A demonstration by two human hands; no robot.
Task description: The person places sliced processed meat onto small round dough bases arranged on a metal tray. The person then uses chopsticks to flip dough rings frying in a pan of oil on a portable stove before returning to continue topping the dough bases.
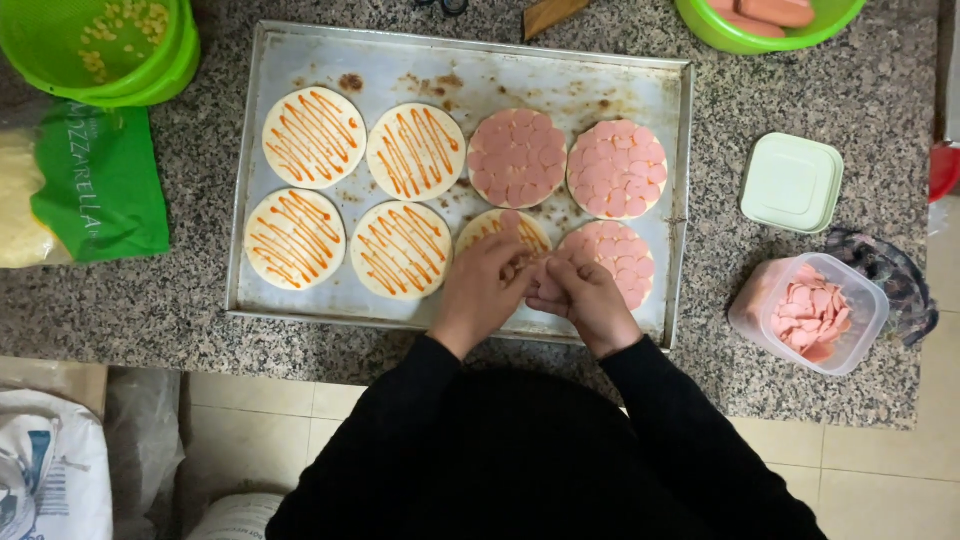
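**Both hands meet over a half-topped pizza base on the baking tray**

The left hand (483, 283) and the right hand (583, 293) come together at the near edge of a metal baking tray (455, 72) that lies on a speckled granite surface (180, 300); their fingertips touch over a small round pizza base (492, 228) striped with orange sauce, which sits in the near row, third from the left; the fingers are pinched around pink sausage slices (524, 268), though how many each hand grips I cannot tell; one slice already lies at the far edge of that base.

Four sauced bases (314, 137) without topping fill the left half of the tray; three bases covered in sausage slices (517, 157) fill the right part, two in the far row and one just beside the right hand.

To the right of the tray stands an open clear plastic tub of sliced sausage (812, 315), with its pale green lid (792, 183) beyond it; a green bowl of whole sausages (770, 20) sits at the far right corner; a green bowl of corn kernels (100, 45) and a bag of grated cheese (70, 185) lie to the left.
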